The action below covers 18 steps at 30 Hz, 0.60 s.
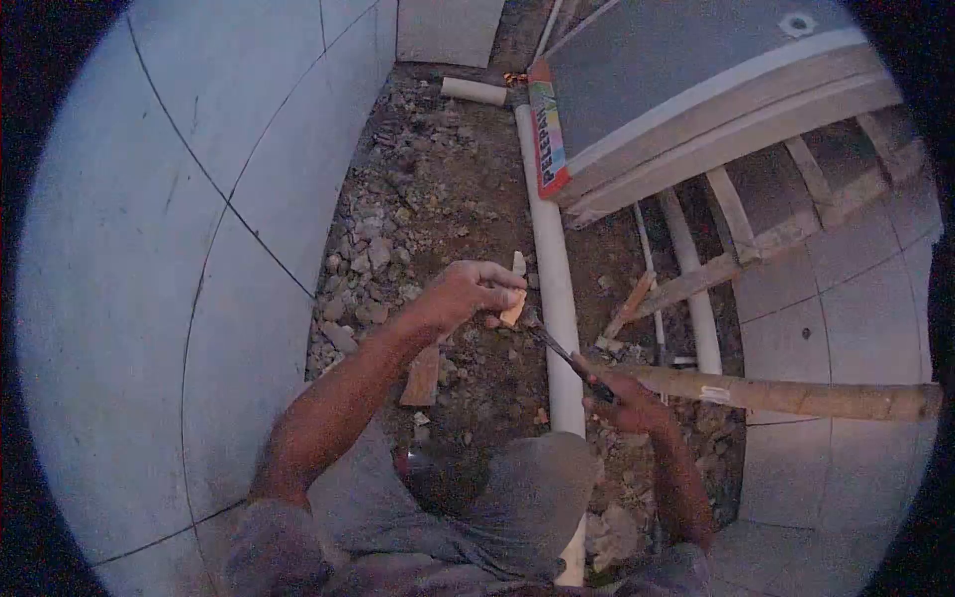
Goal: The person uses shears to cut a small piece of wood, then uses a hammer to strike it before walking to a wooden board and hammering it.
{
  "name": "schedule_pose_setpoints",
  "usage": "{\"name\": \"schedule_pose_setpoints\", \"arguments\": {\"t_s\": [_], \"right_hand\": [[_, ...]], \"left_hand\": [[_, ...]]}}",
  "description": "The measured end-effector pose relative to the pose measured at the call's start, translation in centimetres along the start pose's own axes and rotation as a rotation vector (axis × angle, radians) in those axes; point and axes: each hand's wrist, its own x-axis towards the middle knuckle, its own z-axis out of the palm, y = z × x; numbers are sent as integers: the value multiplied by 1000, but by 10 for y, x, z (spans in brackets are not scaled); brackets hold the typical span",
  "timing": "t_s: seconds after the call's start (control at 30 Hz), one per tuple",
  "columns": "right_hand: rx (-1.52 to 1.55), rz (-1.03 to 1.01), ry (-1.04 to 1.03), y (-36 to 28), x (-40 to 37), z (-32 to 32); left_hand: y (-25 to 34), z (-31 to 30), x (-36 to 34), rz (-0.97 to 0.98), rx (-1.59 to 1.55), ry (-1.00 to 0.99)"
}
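My left hand (472, 295) pinches a small tan-orange tile piece (513, 309) between thumb and fingers, over the dirt strip. In my right hand (629, 402) is a slim metal tool with a dark handle (559, 348), fingers wrapped around its grip. The tool slants up and to the left, its head right at the edge of the tile piece. I cannot tell what kind of tool it is. A long white pipe (549, 259) runs beneath the tool. Close beyond my left fingertips is a pale chip (519, 263).
On the left stands a large tiled surface (129, 298). Rubble (363, 254) lines its edge. At upper right is a grey-topped stack (686, 80) with a colourful box edge (548, 134) and wooden slats (731, 209). A brown tube (796, 394) lies at right.
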Motion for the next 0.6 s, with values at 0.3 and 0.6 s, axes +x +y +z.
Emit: {"name": "schedule_pose_setpoints", "arguments": {"t_s": [0.3, 0.6], "right_hand": [[-66, -80, 63, 0, 4, 1], [-170, -55, 129, -12, 6, 12]], "left_hand": [[-10, -2, 2, 39, 115, 24], [-14, -5, 8, 113, 146, 4]]}}
